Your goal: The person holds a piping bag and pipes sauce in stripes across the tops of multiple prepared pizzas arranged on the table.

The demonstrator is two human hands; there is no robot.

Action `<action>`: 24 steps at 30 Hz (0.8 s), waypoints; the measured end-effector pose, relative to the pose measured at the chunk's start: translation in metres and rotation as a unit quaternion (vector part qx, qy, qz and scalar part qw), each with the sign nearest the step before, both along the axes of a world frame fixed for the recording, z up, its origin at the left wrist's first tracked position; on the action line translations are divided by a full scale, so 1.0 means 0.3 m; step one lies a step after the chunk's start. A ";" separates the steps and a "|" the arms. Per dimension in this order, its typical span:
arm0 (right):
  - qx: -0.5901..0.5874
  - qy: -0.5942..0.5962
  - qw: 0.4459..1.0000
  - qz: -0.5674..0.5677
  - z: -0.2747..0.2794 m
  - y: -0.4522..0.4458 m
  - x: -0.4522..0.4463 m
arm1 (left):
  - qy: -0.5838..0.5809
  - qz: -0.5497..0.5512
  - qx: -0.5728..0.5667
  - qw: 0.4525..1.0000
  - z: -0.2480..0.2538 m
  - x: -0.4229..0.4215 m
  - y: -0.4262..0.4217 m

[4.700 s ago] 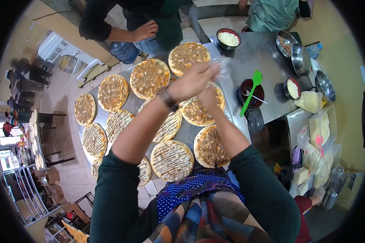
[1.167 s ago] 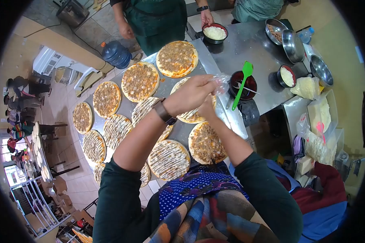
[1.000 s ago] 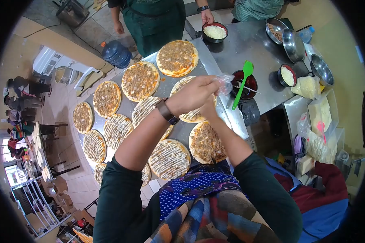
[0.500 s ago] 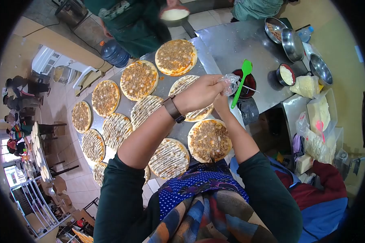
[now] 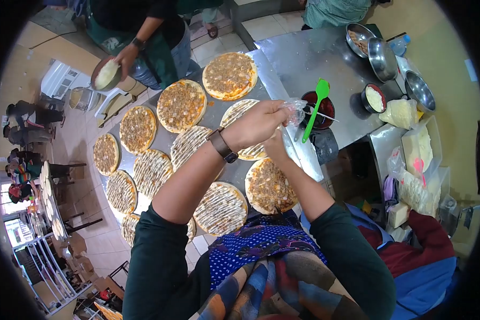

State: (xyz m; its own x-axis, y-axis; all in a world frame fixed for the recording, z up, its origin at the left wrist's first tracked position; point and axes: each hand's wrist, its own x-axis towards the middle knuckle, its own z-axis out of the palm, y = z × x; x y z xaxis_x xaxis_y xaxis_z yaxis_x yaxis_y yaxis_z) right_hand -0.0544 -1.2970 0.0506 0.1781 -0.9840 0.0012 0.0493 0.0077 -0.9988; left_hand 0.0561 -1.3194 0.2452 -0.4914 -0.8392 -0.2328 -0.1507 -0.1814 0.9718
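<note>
My left hand [image 5: 258, 124], with a brown watch at the wrist, is closed on the gathered clear plastic bag [image 5: 293, 110]. It is held above the table's right side, near a dark bowl [image 5: 325, 114] with a green spatula [image 5: 317, 109] across it. Just below is my right hand [image 5: 275, 144], its fingers mostly hidden behind the left. Beneath my arms lie a pizza striped with white sauce [image 5: 242, 112] and one with a brown crumbly topping [image 5: 272, 184]. Another striped pizza [image 5: 220, 208] lies nearer me.
Several more pizzas [image 5: 181, 105] cover the metal table [image 5: 218, 109]. At the right stand metal bowls [image 5: 383, 58], a small bowl of grated cheese [image 5: 374, 98] and a cheese bin [image 5: 424, 146]. Across the table a person holds a bowl of white shreds [image 5: 106, 73]. Another person's maroon sleeve [image 5: 429, 240] is at lower right.
Both my hands have shifted slightly left, and my right hand has come lower, with the bag still in my left. The person across has moved left with their bowl.
</note>
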 end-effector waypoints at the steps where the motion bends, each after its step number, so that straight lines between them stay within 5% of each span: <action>1: -0.043 0.058 0.995 -0.065 -0.033 0.036 0.033 | -0.008 0.002 0.019 1.000 0.006 0.009 0.001; 4: 0.058 0.077 0.995 -0.002 -0.113 -0.019 -0.031 | 0.000 0.035 0.010 0.999 0.020 0.028 -0.002; 5: -0.023 0.045 0.999 -0.019 0.049 -0.038 -0.050 | -0.003 0.046 0.044 0.998 0.045 0.027 -0.008; 6: 0.068 0.036 0.997 -0.014 0.100 -0.081 -0.076 | -0.003 0.048 0.044 0.998 0.047 0.030 -0.023; 11: 0.003 -0.033 0.999 0.011 0.091 -0.191 -0.014 | -0.033 0.056 -0.042 0.997 0.091 0.056 -0.069; 14: 0.148 -0.110 0.981 0.060 0.082 -0.121 0.166 | -0.039 0.065 -0.040 0.996 0.088 0.129 -0.074; 18: 0.121 -0.013 0.988 0.095 0.094 -0.066 0.298 | -0.036 0.097 -0.025 0.994 0.056 0.216 -0.059; 24: 0.045 -0.019 0.999 0.011 0.060 -0.220 0.192 | -0.043 0.104 -0.008 0.994 0.048 0.185 -0.077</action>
